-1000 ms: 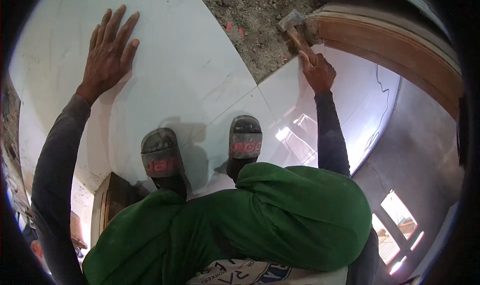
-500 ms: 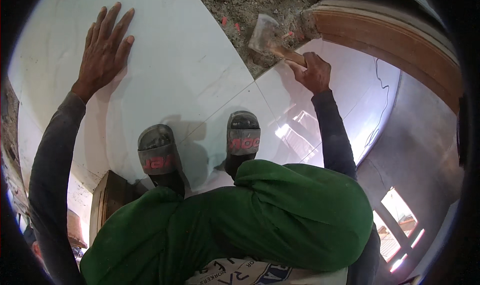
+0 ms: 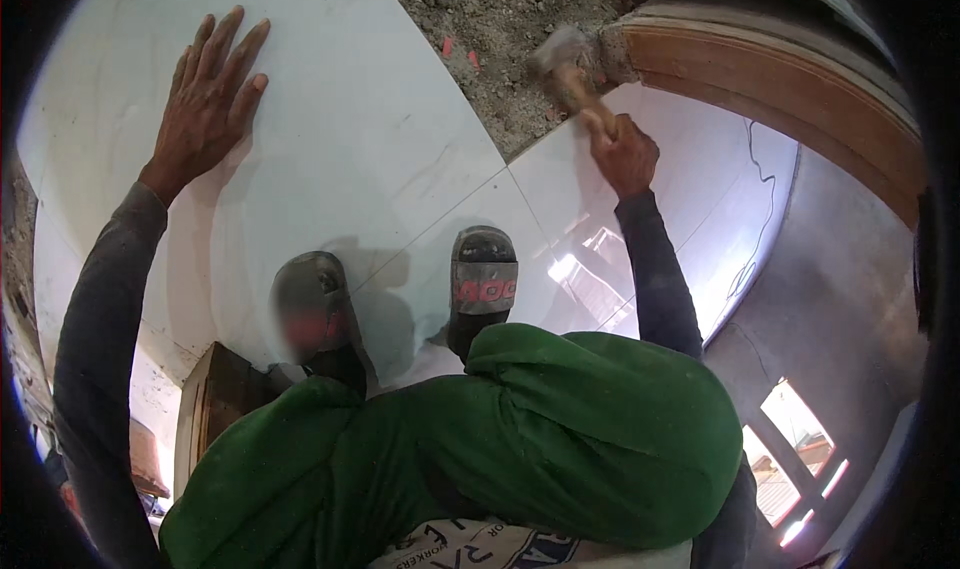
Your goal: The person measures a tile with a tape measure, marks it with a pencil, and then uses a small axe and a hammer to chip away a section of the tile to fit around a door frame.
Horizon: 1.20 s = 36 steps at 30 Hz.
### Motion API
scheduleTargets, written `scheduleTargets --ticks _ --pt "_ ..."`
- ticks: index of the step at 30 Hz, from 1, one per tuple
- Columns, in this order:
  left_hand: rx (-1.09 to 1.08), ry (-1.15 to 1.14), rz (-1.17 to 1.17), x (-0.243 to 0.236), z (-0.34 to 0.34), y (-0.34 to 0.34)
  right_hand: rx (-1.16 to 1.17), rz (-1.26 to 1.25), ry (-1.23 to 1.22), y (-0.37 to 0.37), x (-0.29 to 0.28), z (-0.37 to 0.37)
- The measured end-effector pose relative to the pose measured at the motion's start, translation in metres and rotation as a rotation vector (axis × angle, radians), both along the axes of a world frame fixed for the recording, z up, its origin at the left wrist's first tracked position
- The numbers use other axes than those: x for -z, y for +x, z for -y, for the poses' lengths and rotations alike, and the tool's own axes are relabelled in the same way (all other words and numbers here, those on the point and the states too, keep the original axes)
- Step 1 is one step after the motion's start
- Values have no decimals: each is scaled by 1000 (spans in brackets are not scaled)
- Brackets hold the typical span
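My left hand (image 3: 205, 114) lies flat on a large white floor tile (image 3: 320, 119), fingers spread, holding nothing. My right hand (image 3: 627, 159) is wrapped around the wooden handle of a mallet (image 3: 577, 91). Its pale grey head is blurred by motion and appears over the bare rubble strip (image 3: 470, 19) past the tile edge, near the brown wooden frame. I cannot tell whether the head touches anything.
A curved-looking brown wooden frame (image 3: 760, 79) runs along the far right. Red plastic pieces (image 3: 447, 47) lie in the rubble. A thin cable (image 3: 765, 174) crosses the right tiles. My sandalled feet (image 3: 483, 279) rest on the tiles, with a wooden block (image 3: 212, 394) at lower left.
The mallet's head has swung right, toward the wooden frame, as my right hand tilted its handle more upright. My left foot's sandal blurs with a small movement. My left hand stays in place.
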<state>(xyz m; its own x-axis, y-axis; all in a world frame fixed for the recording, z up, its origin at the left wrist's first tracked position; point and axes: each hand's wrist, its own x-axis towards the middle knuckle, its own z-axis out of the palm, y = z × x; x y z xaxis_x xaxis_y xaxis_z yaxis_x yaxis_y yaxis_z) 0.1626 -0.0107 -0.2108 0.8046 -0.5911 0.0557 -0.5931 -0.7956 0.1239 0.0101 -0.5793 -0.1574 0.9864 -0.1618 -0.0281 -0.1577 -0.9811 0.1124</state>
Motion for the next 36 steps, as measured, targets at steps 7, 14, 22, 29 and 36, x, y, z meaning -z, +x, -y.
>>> scheduleTargets --ticks 7,14,22,29,36 --pt "8 -24 23 0 -4 2 -30 25 -113 13 0 20" --pt "8 8 19 0 -1 -2 -167 27 -9 18 -11 13" --pt "-2 14 -1 0 -1 -4 -442 114 119 16 -7 0" --pt "-7 17 -19 -5 0 -2 -424 107 74 17 -17 -15" --pt "11 -22 3 2 1 -2 -95 33 -37 13 -1 11"
